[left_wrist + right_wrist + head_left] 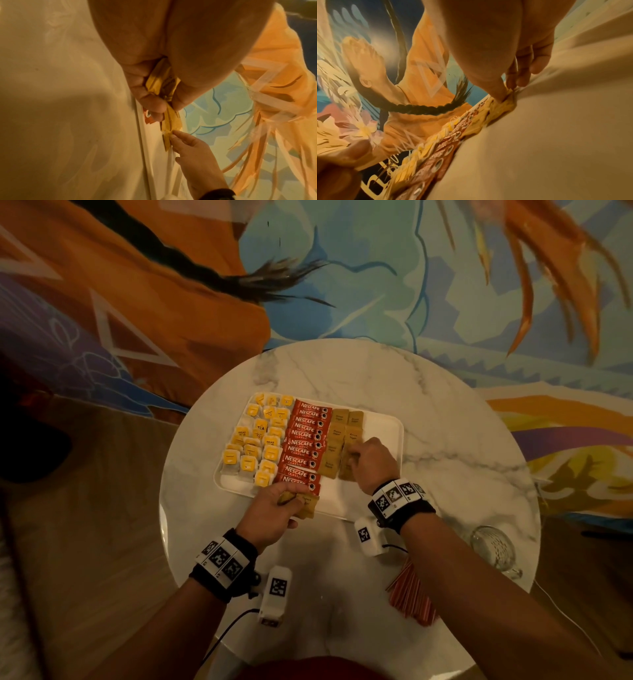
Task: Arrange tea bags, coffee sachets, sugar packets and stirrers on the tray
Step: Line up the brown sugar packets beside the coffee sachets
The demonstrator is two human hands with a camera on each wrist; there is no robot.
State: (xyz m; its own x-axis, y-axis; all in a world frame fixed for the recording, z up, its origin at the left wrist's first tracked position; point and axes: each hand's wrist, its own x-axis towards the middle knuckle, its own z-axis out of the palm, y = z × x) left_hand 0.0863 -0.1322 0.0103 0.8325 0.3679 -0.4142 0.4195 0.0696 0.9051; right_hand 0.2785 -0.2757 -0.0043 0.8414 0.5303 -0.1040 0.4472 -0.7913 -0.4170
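A white tray (383, 422) on the round marble table holds yellow tea bags (260, 440) at the left, red Nescafe sachets (305, 440) in the middle and brown sugar packets (339, 440) to their right. My left hand (274, 508) grips a small bunch of brown sugar packets (164, 86) over the tray's near edge. My right hand (370, 462) pinches a sugar packet (506, 102) lying in the right sugar column on the tray. Red-striped stirrers (411, 594) lie on the table under my right forearm.
A glass mug (493, 546) lies near the table's right edge. The tray's right strip is bare white. Cables run from the wrist cameras across the table's near side. A painted mural wall stands behind the table.
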